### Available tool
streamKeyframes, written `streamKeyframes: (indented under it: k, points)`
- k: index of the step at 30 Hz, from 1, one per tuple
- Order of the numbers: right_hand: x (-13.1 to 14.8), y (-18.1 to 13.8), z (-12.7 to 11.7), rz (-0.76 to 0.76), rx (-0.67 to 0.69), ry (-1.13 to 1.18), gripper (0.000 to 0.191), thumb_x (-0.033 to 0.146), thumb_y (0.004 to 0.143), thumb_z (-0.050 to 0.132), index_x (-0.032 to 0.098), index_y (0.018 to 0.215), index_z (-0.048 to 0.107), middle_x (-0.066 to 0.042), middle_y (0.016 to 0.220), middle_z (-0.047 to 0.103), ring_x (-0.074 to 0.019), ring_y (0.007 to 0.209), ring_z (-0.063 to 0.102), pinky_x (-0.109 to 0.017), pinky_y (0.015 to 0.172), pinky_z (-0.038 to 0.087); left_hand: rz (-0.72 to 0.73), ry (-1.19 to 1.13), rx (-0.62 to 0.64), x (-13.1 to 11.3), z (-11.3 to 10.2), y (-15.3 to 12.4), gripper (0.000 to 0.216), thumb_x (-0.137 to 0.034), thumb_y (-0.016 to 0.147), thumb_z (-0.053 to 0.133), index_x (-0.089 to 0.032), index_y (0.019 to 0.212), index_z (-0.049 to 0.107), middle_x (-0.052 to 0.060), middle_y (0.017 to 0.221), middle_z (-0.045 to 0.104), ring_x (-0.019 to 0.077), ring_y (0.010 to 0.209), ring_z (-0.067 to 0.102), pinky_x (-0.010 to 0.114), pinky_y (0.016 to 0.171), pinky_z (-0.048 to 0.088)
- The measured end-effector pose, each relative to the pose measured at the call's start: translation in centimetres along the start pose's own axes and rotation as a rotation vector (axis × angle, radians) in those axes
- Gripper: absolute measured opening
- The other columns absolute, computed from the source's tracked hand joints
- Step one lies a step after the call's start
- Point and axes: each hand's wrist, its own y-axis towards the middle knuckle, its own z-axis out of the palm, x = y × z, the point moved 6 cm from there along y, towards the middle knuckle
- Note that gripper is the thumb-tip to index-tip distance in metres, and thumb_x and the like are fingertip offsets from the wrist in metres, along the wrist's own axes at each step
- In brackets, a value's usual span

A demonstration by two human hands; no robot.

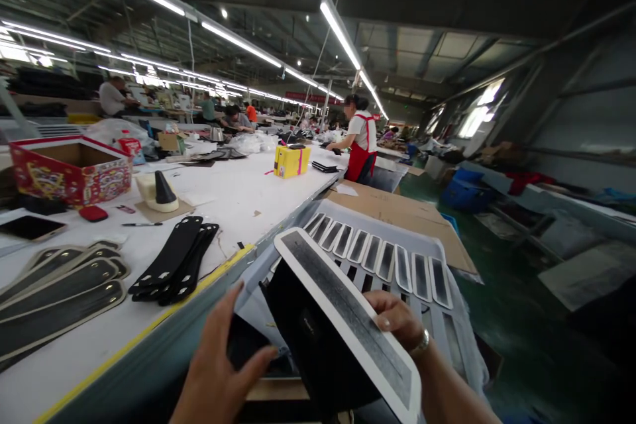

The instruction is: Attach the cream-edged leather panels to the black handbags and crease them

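My right hand [397, 319] grips the edge of a long rounded panel [342, 308], which has a white border and a dark grey middle. The panel is tilted, its far end up and to the left. A black piece of material [311, 338] with a small label hangs under it; whether the two are joined I cannot tell. To the left of these, my left hand [216, 364] is held with thumb and fingers spread, holding nothing. Beyond my right hand, a row of similar white-edged panels [385, 260] lies on a pale sheet [422, 238].
On the white table [233, 195] lie black straps [171, 258] and dark light-edged strips [64, 298] with metal eyelets. A red box [69, 172], a yellow box [291, 162] and a tape dispenser-like object [161, 192] stand farther back. A person in a red apron [362, 139] works beyond.
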Motion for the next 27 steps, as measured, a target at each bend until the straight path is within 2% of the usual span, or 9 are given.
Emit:
streamKeyframes:
  k: [2, 5, 7, 9, 11, 15, 19, 23, 27]
  points:
    - [-0.7, -0.4, 1.9, 0.055, 0.100, -0.028, 0.027, 0.028, 0.061, 0.074, 0.005, 0.074, 0.069, -0.010, 0.064, 0.069, -0.0144, 0.048, 0.061, -0.021, 0.047, 0.050, -0.073, -0.278, 0.093, -0.5, -0.7, 2.6, 0.086, -0.041, 0.074, 0.065, -0.023, 0.144, 0.017, 0.012, 0.143, 0.038, 0.0309, 0.128, 0.040, 0.048, 0.103, 0.037]
    - [-1.6, -0.8, 4.3, 0.169, 0.182, -0.094, 0.035, 0.035, 0.062, 0.075, 0.007, 0.082, 0.068, -0.008, 0.068, 0.068, -0.0130, 0.051, 0.061, -0.021, 0.049, 0.049, -0.075, -0.572, 0.400, -2.7, -0.1, 4.3, 0.060, -0.034, 0.066, 0.072, -0.015, 0.120, 0.055, 0.012, 0.120, 0.062, 0.0292, 0.109, 0.057, 0.042, 0.097, 0.044]
    - [-1.2, -0.9, 5.2, 0.161, 0.119, -0.161, 0.055, 0.049, 0.061, 0.073, 0.011, 0.099, 0.065, -0.010, 0.085, 0.070, -0.0158, 0.063, 0.064, -0.025, 0.057, 0.051, -0.120, -0.581, 0.338, -3.1, -0.5, 4.5, 0.048, -0.029, 0.061, 0.074, -0.013, 0.104, 0.064, 0.009, 0.107, 0.068, 0.0278, 0.102, 0.061, 0.040, 0.095, 0.045]
    - [0.5, -0.9, 5.1, -0.007, -0.039, -0.251, 0.073, 0.069, 0.063, 0.060, 0.016, 0.112, 0.060, -0.013, 0.106, 0.066, -0.0212, 0.084, 0.065, -0.034, 0.073, 0.051, -0.137, -0.540, 0.235, -3.1, -0.9, 4.2, 0.046, -0.027, 0.059, 0.074, -0.011, 0.101, 0.065, 0.008, 0.104, 0.069, 0.0274, 0.102, 0.061, 0.040, 0.095, 0.044]
    - [1.5, -0.9, 5.4, -0.074, -0.053, -0.410, 0.089, 0.079, 0.058, 0.054, 0.016, 0.121, 0.055, -0.016, 0.119, 0.059, -0.0267, 0.105, 0.058, -0.041, 0.086, 0.046, -0.126, -0.484, 0.174, -3.1, -1.1, 4.0, 0.041, -0.025, 0.059, 0.071, -0.010, 0.097, 0.066, 0.007, 0.100, 0.070, 0.0267, 0.099, 0.061, 0.039, 0.093, 0.046]
    - [1.7, -0.4, 6.5, -0.118, -0.026, -1.002, 0.097, 0.063, 0.058, 0.070, 0.020, 0.139, 0.036, -0.013, 0.136, 0.046, -0.0290, 0.124, 0.043, -0.046, 0.100, 0.034, -0.099, -0.394, 0.111, -4.1, -1.1, 5.0, 0.028, -0.022, 0.062, 0.065, -0.009, 0.086, 0.068, 0.004, 0.082, 0.070, 0.0250, 0.089, 0.063, 0.035, 0.086, 0.048]
    - [1.5, 0.6, 7.2, -0.238, -0.189, -1.424, 0.104, 0.051, 0.059, 0.076, 0.021, 0.144, 0.025, -0.013, 0.142, 0.037, -0.0332, 0.126, 0.040, -0.049, 0.106, 0.029, 0.066, -0.313, 0.050, -7.1, -2.1, 6.7, 0.027, -0.022, 0.065, 0.061, -0.008, 0.088, 0.067, 0.004, 0.080, 0.069, 0.0227, 0.084, 0.064, 0.032, 0.081, 0.049]
    - [0.9, 0.6, 6.5, -0.336, -0.321, -1.491, 0.089, 0.043, 0.072, 0.067, 0.020, 0.145, 0.021, -0.014, 0.142, 0.035, -0.0330, 0.128, 0.036, -0.050, 0.107, 0.028, 0.207, -0.075, 0.215, -8.1, -3.0, 6.5, 0.035, -0.030, 0.073, 0.058, -0.011, 0.102, 0.066, 0.006, 0.094, 0.070, 0.0228, 0.090, 0.063, 0.031, 0.082, 0.047]
    - [-1.2, -0.1, 5.3, -0.336, -0.345, -1.417, 0.082, 0.033, 0.075, 0.063, 0.019, 0.143, 0.020, -0.014, 0.141, 0.036, -0.0308, 0.126, 0.038, -0.049, 0.105, 0.031, 0.217, 0.239, 0.519, -5.0, -3.1, 4.6, 0.044, -0.043, 0.071, 0.062, -0.016, 0.106, 0.064, 0.007, 0.091, 0.070, 0.0232, 0.083, 0.064, 0.029, 0.074, 0.046]
